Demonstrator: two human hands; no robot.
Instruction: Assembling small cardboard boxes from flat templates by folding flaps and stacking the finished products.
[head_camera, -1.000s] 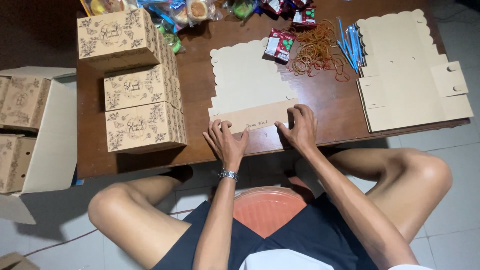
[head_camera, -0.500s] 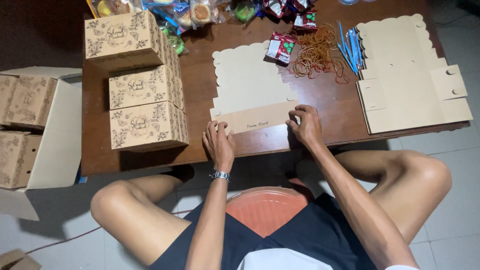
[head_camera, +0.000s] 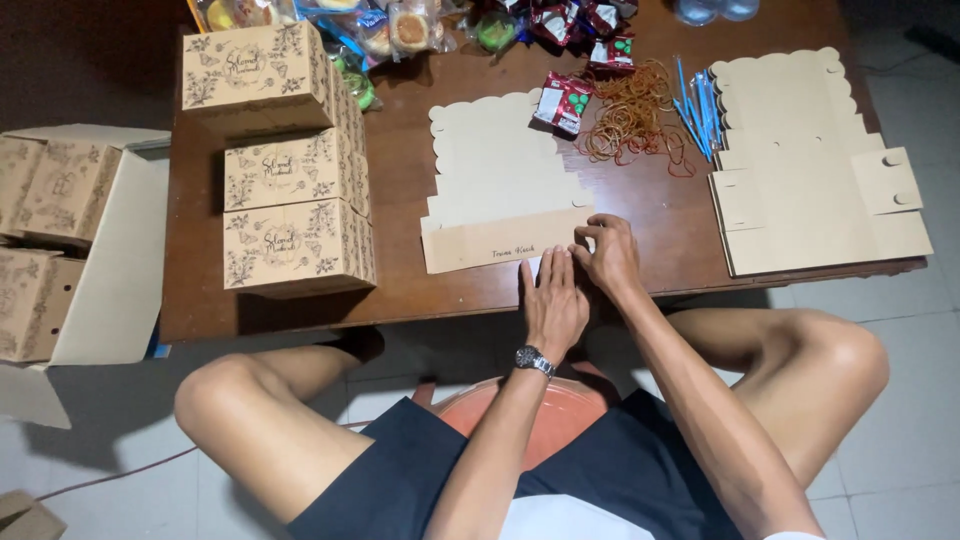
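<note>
A home packing spot, likely a small gift-box or snack-box sideline run from a living space.

A low brown wooden table (head_camera: 420, 290) stands on pale floor tiles (head_camera: 900, 400), and the person sits at it on an orange stool (head_camera: 560, 410). Finished printed cardboard boxes (head_camera: 290, 170) are stacked on it beside flat die-cut box blanks (head_camera: 810, 170), a heap of rubber bands (head_camera: 630, 115) and wrapped snacks (head_camera: 400, 25); a larger carton (head_camera: 90, 250) on the floor holds more boxes. Beyond the tabletop the room is too dark to read.
</note>
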